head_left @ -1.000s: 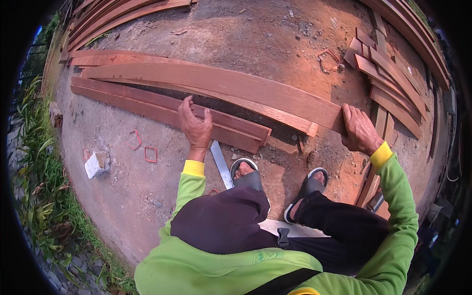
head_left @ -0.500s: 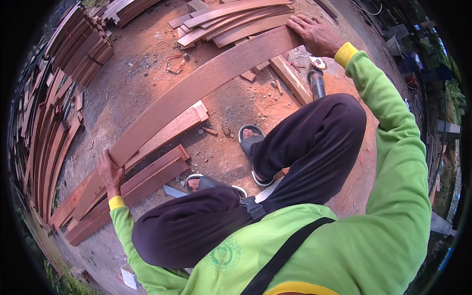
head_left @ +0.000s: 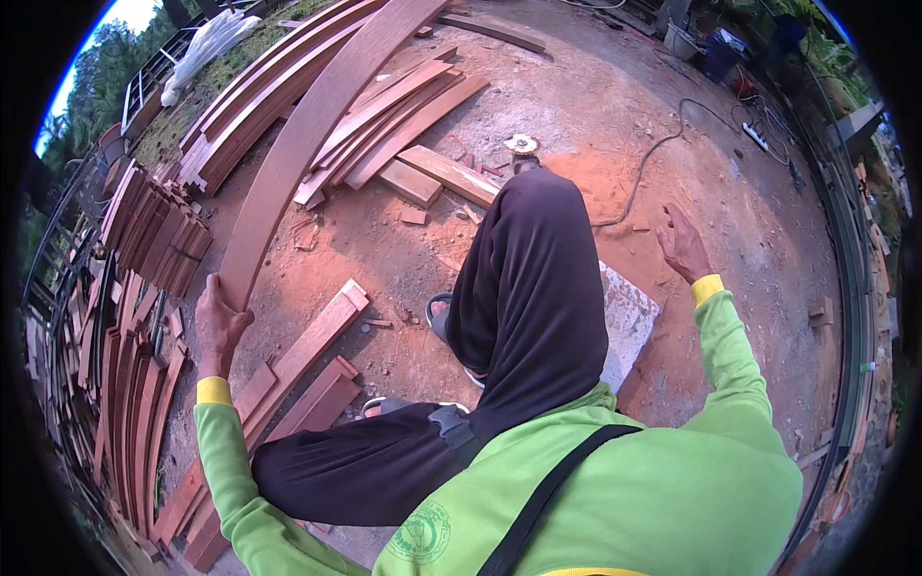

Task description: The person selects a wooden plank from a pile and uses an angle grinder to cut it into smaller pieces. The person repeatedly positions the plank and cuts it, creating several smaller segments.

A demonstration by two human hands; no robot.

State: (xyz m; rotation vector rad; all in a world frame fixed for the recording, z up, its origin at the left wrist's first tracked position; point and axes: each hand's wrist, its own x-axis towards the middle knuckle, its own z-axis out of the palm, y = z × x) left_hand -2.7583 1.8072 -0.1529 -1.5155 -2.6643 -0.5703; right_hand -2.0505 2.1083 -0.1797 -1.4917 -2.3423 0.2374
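Observation:
My left hand [head_left: 222, 324] grips the near end of a long curved wooden plank [head_left: 293, 158], which is raised and slants up past the top edge of the view. My right hand [head_left: 683, 247] is empty, held out over the dusty ground on the right with its fingers apart. In front of my knee lies a power tool with a round disc [head_left: 521, 145]; the knee hides most of its body. Beside my left forearm, light and dark wooden boards [head_left: 312, 331] lie on the ground.
Curved planks [head_left: 399, 120] are piled ahead, with a larger stack [head_left: 259, 82] behind. Bundled wood [head_left: 158, 230] and more curved pieces [head_left: 130, 394] stand at left. A pale slab [head_left: 629, 317] is beside my thigh. A black cord [head_left: 658, 144] runs to a power strip [head_left: 755, 137].
My right hand has let go of the plank's far end and moved down to the right. The plank has swung up and left in my left hand. My view has shifted to the right.

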